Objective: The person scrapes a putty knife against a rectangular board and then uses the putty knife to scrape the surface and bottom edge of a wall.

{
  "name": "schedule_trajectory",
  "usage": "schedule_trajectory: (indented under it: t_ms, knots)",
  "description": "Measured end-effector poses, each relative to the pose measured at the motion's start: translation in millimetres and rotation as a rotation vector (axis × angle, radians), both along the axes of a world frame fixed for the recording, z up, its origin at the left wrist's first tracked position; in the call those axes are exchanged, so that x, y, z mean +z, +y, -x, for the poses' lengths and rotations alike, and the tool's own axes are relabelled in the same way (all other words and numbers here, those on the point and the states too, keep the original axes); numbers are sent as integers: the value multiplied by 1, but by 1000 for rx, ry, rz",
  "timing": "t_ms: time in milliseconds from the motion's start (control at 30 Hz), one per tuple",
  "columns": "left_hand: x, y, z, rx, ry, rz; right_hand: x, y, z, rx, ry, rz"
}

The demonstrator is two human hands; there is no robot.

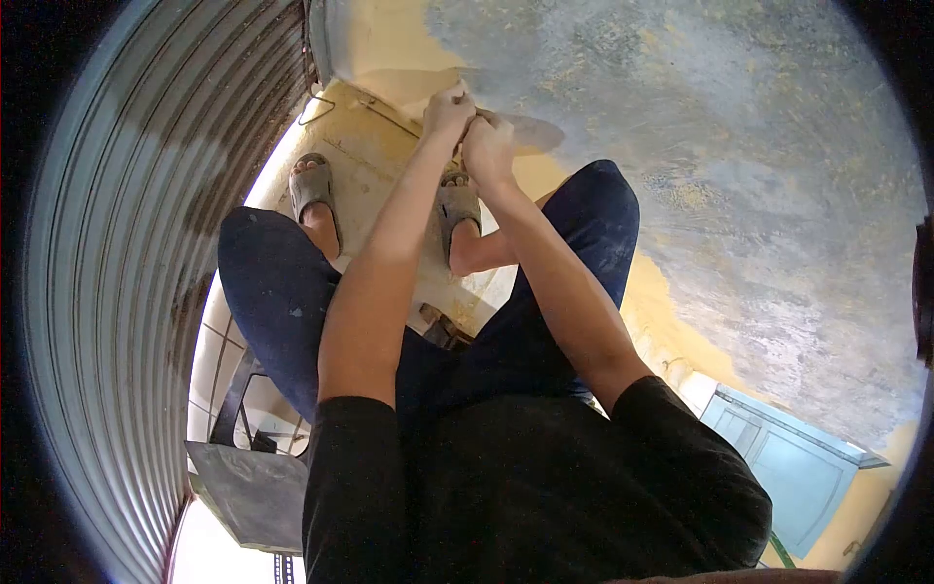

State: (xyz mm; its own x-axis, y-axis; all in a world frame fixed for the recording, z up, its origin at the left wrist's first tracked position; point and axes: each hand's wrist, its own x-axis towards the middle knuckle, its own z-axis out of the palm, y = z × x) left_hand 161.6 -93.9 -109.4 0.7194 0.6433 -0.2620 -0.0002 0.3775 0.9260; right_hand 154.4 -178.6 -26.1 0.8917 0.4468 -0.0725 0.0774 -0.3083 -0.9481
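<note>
Side by side near the top centre, both my hands are closed at the lower part of a wall (700,146). My left hand (449,110) is curled, with its fingertips close to the wall. Just right of it and slightly lower is my right hand (488,151), also curled, its fingers beside the left ones. What either hand grips is too small or hidden to make out. A dark, elongated patch reaches right from the hands along the wall; whether it is a shadow or an object is unclear. The wall is patchy grey over yellow.
A corrugated metal shutter (126,292) curves along the left. Two sandalled feet (313,190) rest on the pale floor below the hands. A dark flat panel (258,492) on a frame stands at lower left. Light blue shutters (778,457) are at lower right. A bent wire lies near the corner.
</note>
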Motion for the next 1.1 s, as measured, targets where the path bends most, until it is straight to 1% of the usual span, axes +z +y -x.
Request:
schedule_trajectory:
  t_ms: [33, 67, 100, 167, 200, 233, 267, 333, 367, 400, 433, 467, 500, 533, 567, 600, 633, 667, 700, 733, 767, 800, 867, 900, 933, 1000, 1033, 1067, 1100]
  knots:
    - [2, -3, 0, -48, 47, -109, 4, -2, 2, 6, 0, 0]
    - [3, -3, -1, -95, 93, -221, 10, -7, 3, -43, 74, -62]
    - [10, -4, -1, -93, 94, -222, 15, -9, 4, -95, 151, -120]
    - [26, -7, 4, -133, 218, -306, 5, -6, -4, -68, 188, -87]
    - [18, -5, 5, -142, 219, -302, -4, -7, -11, -53, 219, -59]
    - [10, 2, 5, -116, 114, -156, -12, 1, -12, -59, 134, 19]
    - [4, 2, 2, -101, 89, -117, -16, -4, -13, -63, 132, 18]
    - [8, 1, 2, -71, 37, -41, 12, -4, 4, 6, 60, -27]
    - [15, -7, 1, -48, 94, -180, 10, -7, 2, -43, 110, -10]
    - [29, -11, 6, -25, 153, -316, 14, -6, 1, -38, 109, -12]
    - [37, -10, 10, -99, 158, -220, 17, -6, 0, -52, 177, -24]
    - [41, -4, 13, -99, 159, -217, 20, -7, 1, -71, 245, -35]
    - [35, 3, 15, -127, 145, -118, 14, -8, 2, -81, 249, -30]
    - [30, 6, 14, -155, 130, -21, 6, -4, 1, -41, 155, 27]
    - [26, 6, 11, -156, 128, -26, 0, 0, -1, 7, 55, 77]
    - [24, 2, 11, -115, 86, -60, 0, -2, 0, 10, 52, 74]
    - [23, 1, 10, -73, 45, -95, 1, -5, 2, -36, 56, 26]
    - [22, 0, 6, -67, 42, -99, 3, -5, 1, -56, 59, 0]
    - [33, -7, 8, -33, 91, -218, 8, -4, 2, -76, 61, -26]
    - [42, -12, 11, 2, 144, -333, 13, -5, 1, -55, 142, -52]
    - [24, -1, 4, -90, 180, -280, 17, -7, 2, -38, 225, -75]
    - [24, 1, 7, -99, 183, -273, 13, -9, 6, -48, 229, -69]
    - [27, 12, 9, -166, 231, -184, 6, 1, 12, -28, 47, 6]
    - [4, 10, 0, -115, 128, -186, -3, 0, 8, -24, 47, -14]
    - [-2, 5, -5, -106, 121, -189, -7, 0, 6, -16, 40, -18]
    - [-1, -12, -12, 126, 58, -233, -11, -5, 1, -27, 11, -214]
    - [16, -9, -3, -22, 158, -263, -4, -2, 0, -22, 13, -210]
    - [31, -1, 4, -22, 161, -259, 2, 0, -2, -6, 107, -117]
    - [34, 4, 9, -58, 132, -108, 11, 0, -2, 0, 199, -23]
